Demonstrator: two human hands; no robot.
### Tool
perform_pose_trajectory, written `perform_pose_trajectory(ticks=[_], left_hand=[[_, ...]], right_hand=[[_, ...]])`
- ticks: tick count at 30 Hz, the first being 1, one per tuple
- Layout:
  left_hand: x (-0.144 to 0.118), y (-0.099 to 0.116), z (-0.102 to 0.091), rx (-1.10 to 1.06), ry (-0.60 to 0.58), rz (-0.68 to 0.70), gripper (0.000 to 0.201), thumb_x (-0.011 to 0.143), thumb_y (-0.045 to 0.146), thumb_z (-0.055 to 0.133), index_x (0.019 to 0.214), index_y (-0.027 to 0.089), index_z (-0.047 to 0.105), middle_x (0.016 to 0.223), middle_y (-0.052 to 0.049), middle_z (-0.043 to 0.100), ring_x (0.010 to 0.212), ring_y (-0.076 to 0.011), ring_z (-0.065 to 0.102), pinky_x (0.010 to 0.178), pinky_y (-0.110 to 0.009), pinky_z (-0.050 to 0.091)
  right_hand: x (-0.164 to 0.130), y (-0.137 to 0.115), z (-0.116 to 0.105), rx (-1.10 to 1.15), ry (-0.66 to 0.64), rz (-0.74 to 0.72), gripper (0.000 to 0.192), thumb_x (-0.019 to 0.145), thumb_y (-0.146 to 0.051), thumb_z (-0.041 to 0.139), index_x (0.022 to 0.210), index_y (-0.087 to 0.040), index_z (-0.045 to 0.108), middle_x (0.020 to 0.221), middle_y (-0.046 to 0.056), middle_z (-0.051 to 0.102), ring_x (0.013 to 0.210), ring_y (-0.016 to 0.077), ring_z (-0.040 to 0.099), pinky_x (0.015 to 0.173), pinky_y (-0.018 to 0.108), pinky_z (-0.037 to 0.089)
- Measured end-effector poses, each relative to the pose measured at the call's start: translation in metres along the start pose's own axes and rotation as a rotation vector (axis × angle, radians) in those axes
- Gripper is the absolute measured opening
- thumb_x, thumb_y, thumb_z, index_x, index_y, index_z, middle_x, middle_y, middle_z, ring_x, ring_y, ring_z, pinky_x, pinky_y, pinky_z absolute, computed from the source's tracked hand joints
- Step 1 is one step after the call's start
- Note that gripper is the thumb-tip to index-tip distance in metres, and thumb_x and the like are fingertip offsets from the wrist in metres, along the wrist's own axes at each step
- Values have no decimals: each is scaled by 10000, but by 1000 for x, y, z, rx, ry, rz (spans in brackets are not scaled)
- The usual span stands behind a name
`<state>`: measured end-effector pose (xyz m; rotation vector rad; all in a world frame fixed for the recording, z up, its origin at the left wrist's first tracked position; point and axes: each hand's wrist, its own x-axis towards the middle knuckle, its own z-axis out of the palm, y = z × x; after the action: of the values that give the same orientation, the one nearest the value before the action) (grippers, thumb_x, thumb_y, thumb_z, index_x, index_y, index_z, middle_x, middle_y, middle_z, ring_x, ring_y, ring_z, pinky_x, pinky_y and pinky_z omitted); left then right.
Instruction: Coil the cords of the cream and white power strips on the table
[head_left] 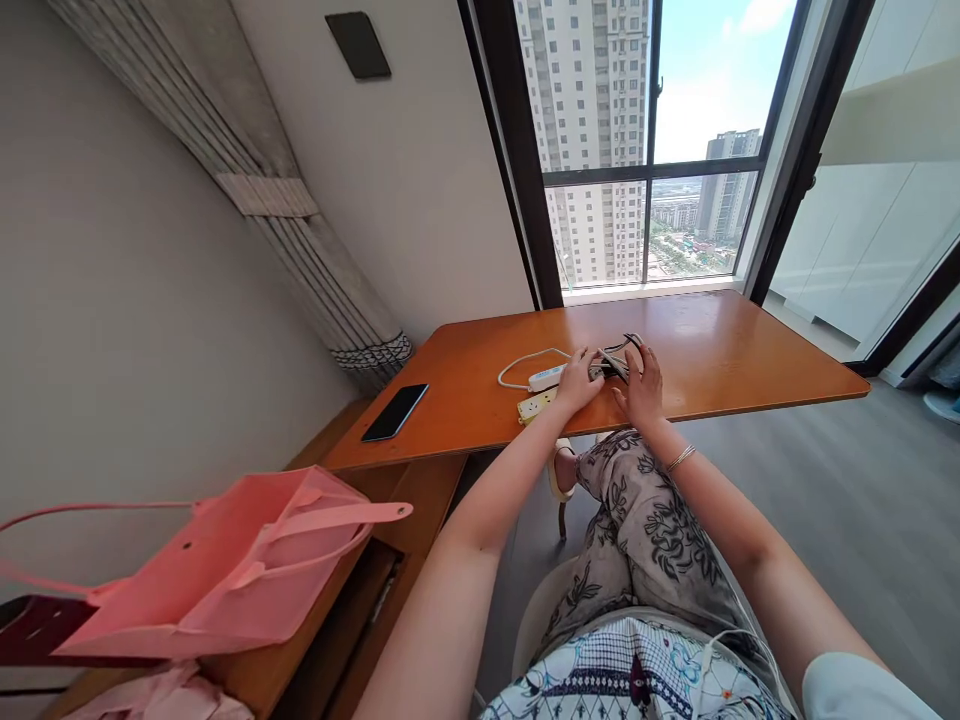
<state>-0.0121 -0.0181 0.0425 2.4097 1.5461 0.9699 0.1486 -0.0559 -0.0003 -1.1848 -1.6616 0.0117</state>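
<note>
On the orange-brown table, a tangled bundle of black, white and grey cables (615, 364) lies between my two hands. My left hand (579, 380) has its fingers closed on the bundle's left side. Curled round the right side of the same cables is my right hand (643, 388), with a bracelet on the wrist. Just left of my left hand sit a white power strip (546, 378) and a pale yellow power strip (535, 405). A white cord (504, 370) loops out on the table behind them. My fingers partly hide the cables.
A dark phone (396, 412) lies on the left part of the table (720, 350). Lower left, a pink bag (247, 570) stands on a wooden cabinet (300, 650). The window (649, 175) is beyond the table, and a tied curtain (300, 230) hangs at the left.
</note>
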Motion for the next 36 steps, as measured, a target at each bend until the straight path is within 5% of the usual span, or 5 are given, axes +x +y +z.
perform_pose_trajectory(ticks=[6,11,17,28,36], left_hand=[[-5,3,2,14,-81,61,654,792,202,629,1427,141,485,1586,-171,367,1457,-308,382,1198,-441,340],[-20,-2,12,264,-186,57,531,808,149,602,1339,173,584,1541,-175,439,1431,-329,408,1227,-505,242],[-23,-9,5,338,-176,125,557,833,105,500,1370,224,586,1332,-139,625,1304,-290,518,1219,-487,238],[-16,-8,-20,430,-184,31,328,898,186,455,1049,174,746,1057,-141,694,1089,-289,619,971,-406,452],[1,-17,-40,344,-101,-49,377,970,431,461,938,196,754,1024,-136,705,1007,-294,642,802,-366,464]], right_hand=[[38,17,-9,364,107,287,296,867,-205,544,1145,-226,643,1474,112,481,1347,266,486,1135,470,417],[69,51,-15,857,382,745,80,829,-250,610,904,-235,586,921,16,668,982,162,671,817,289,590],[78,92,-36,867,467,944,65,801,-216,604,839,-222,552,638,-50,529,555,93,544,452,181,456],[52,108,-61,819,377,998,188,696,-145,700,864,-190,627,554,-111,435,418,40,280,369,158,233],[50,109,-62,810,371,984,152,731,-166,707,784,-191,566,587,-86,493,416,30,329,351,135,272]])
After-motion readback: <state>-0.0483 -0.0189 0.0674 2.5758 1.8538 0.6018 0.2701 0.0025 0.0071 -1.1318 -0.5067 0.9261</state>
